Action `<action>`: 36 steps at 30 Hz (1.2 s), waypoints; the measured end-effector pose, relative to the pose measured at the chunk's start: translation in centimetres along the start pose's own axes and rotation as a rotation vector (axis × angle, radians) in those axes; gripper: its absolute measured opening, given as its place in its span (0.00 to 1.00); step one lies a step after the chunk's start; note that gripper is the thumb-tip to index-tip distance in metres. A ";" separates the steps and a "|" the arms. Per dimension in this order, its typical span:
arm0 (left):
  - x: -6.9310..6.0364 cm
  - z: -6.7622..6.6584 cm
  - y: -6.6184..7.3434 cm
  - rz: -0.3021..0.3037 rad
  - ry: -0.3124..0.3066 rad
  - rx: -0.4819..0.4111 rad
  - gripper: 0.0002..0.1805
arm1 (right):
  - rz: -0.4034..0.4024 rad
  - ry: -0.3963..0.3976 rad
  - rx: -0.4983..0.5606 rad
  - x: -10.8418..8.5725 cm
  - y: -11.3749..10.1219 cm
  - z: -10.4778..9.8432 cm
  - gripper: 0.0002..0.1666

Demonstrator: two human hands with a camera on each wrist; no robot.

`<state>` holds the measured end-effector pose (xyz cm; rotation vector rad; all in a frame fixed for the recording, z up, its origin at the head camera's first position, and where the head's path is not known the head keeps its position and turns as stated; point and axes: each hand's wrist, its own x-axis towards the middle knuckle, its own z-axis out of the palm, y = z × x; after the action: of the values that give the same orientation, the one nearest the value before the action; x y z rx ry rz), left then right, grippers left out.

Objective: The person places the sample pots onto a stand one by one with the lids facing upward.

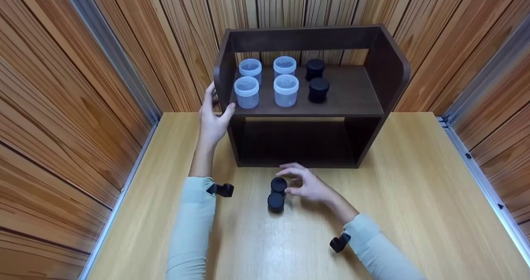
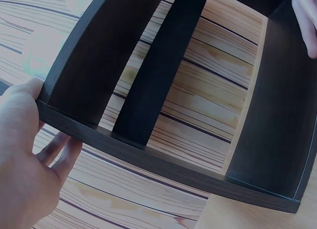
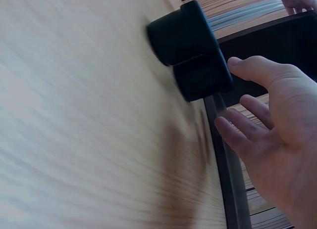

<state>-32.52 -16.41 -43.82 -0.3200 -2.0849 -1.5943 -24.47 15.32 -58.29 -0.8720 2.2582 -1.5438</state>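
My left hand (image 1: pixel 213 122) grips the left side panel of a dark brown two-tier shelf (image 1: pixel 306 110). Its thumb lies on the front edge, and the fingers go behind the panel. In the left wrist view, the hand (image 2: pixel 29 155) holds the panel's edge. Two black lidded jars stand on the table in front of the shelf, a farther jar (image 1: pixel 278 184) and a nearer jar (image 1: pixel 275 202). Beside the farther one, my right hand (image 1: pixel 308 184) has its fingers loosely bent and spread. The right wrist view has the thumb close to the jars (image 3: pixel 183 36), with the other fingers apart from them.
On the upper tier stand several translucent jars (image 1: pixel 286 91) at the left and two black jars (image 1: pixel 319 90) right of them. The lower tier (image 1: pixel 298 143) opens toward me. Wood-patterned walls (image 1: pixel 62 106) enclose the wooden table (image 1: pixel 414 189), with metal rails along the sides.
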 end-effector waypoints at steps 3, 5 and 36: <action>0.0 0.0 0.0 0.006 0.002 -0.003 0.40 | -0.002 -0.004 0.008 0.1 0.2 0.4 0.28; 0.1 0.0 0.0 0.006 0.003 -0.005 0.40 | -0.006 -0.003 0.009 0.2 0.3 0.7 0.26; 0.0 0.2 0.0 -0.014 0.002 -0.015 0.40 | 0.005 0.037 -0.018 0.0 0.9 2.1 0.18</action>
<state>-32.56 -16.27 -43.90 -0.3090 -2.0792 -1.6180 -23.70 13.96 -59.92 -0.8486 2.3019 -1.5527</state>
